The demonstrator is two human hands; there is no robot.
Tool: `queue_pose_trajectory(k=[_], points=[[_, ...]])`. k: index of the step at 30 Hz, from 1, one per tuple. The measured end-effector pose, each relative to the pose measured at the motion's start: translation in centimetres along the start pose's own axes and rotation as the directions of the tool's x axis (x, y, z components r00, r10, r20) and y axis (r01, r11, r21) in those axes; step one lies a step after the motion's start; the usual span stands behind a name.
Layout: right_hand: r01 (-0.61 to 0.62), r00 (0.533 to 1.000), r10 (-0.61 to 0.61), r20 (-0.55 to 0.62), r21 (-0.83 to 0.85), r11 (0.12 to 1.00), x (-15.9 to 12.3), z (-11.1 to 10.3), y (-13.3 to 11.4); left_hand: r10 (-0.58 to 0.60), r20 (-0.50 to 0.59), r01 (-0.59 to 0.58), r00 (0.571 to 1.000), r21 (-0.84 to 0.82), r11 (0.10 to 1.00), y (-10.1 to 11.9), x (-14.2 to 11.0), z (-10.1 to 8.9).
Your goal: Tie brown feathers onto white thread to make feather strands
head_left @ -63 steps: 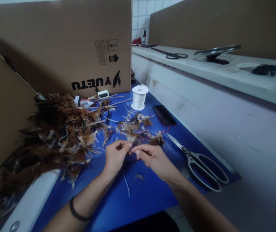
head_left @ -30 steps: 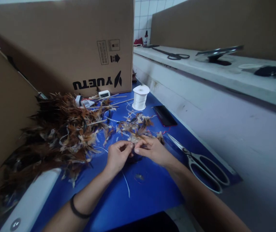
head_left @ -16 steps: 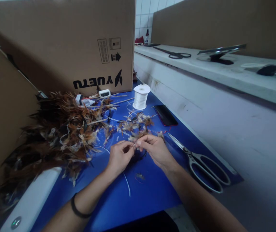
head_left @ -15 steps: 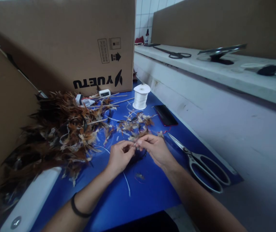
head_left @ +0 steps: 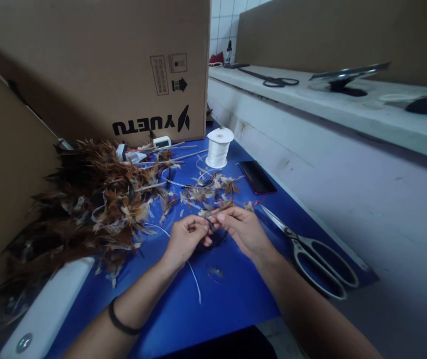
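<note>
My left hand (head_left: 188, 237) and my right hand (head_left: 241, 228) meet over the blue table, thumbs and forefingers pinched close together. Between them is a small feather bunch (head_left: 212, 219), greyish at its base with brown tips; my fingers cover part of it. A thin white ribbon (head_left: 194, 281) comes out below my left hand and lies on the table. Just beyond my hands are loose brown and cream feathers (head_left: 209, 189). A white spool of ribbon (head_left: 219, 148) stands upright behind those.
A large feather pile (head_left: 104, 204) covers the left side. Big scissors (head_left: 310, 252) lie at right, points away from me, near a dark phone (head_left: 257, 177). A white device (head_left: 49, 311) sits front left. A cardboard box (head_left: 93, 65) and a white ledge (head_left: 333, 99) bound the table.
My fingers have shifted slightly around the feather bunch, and my left hand's lower fingers show more now. The view has moved a little. A green light now shows on the white device.
</note>
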State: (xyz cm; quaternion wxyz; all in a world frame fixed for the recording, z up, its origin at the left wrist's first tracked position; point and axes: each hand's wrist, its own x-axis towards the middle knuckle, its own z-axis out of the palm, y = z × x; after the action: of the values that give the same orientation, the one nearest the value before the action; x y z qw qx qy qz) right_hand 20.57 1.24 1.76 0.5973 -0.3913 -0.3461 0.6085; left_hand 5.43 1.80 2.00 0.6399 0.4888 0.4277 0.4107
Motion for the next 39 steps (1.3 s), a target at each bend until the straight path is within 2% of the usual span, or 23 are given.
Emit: queue_pose_trajectory(k=[7, 13, 16, 19, 22, 24, 31, 39], points=[[0.087, 0.996, -0.085, 0.016, -0.104, 0.991, 0.2, -0.5, 0.7, 0.013, -0.007, -0.012, 1.0, 0.219, 0.976, 0.1, 0.0, -0.1], [0.038, 0.999, -0.04, -0.016, -0.062, 0.997, 0.0, 0.0, 0.1, 0.197, 0.031, -0.188, 0.98, 0.461, 0.867, 0.2, -0.2, -0.3], [-0.016, 1.0, 0.016, 0.004, 0.007, 1.0, -0.1, 0.1, -0.3, 0.159, 0.039, -0.16, 0.986, 0.436, 0.885, -0.1, -0.1, -0.4], [-0.074, 0.995, 0.07, 0.075, 0.044, 0.996, -0.2, -0.2, -0.2, 0.099, 0.03, -0.102, 0.995, 0.388, 0.916, -0.3, 0.0, -0.4], [-0.135, 0.979, 0.129, 0.16, 0.03, 0.99, -0.4, -0.5, -0.1, 0.062, 0.018, -0.064, 0.998, 0.377, 0.924, -0.3, 0.2, -0.5], [-0.153, 0.972, 0.153, 0.177, -0.017, 0.988, -0.4, -0.6, 0.0, 0.057, 0.006, -0.055, 0.998, 0.377, 0.924, -0.2, 0.2, -0.7], [-0.073, 0.995, 0.087, 0.054, -0.228, 0.971, -0.4, -0.6, -0.2, 0.129, -0.049, -0.097, 0.991, 0.412, 0.906, 0.1, 0.4, -1.0], [-0.007, 0.999, -0.007, -0.045, -0.294, 0.956, -0.4, -0.2, 0.0, 0.293, 0.024, -0.255, 0.956, 0.568, 0.783, 0.7, -0.8, -0.1]])
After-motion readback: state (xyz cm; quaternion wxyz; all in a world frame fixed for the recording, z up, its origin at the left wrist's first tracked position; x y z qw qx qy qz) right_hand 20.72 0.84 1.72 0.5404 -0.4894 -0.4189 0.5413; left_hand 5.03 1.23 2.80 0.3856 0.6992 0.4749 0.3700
